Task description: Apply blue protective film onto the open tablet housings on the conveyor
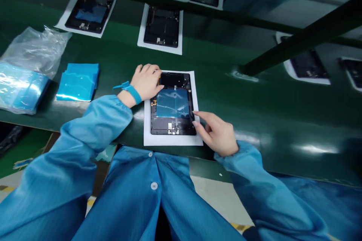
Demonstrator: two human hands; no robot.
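Observation:
Before me lies an opened tablet with black inner housing, flat on a white sheet. A shiny blue film covers its middle, and a small circuit board shows at its near edge. My left hand, a blue band around the wrist, rests at the tablet's upper left edge, fingers loosely spread and thumb over the rim. At the right edge is my right hand; its thumb and index finger are stretched apart at the rim, the other fingers curled. Neither hand lifts anything.
Blue film sheets are stacked at left beside a clear plastic bag holding more. More opened tablets on white sheets, such as one tablet, lie farther back on the green table. A dark slanted post stands at right.

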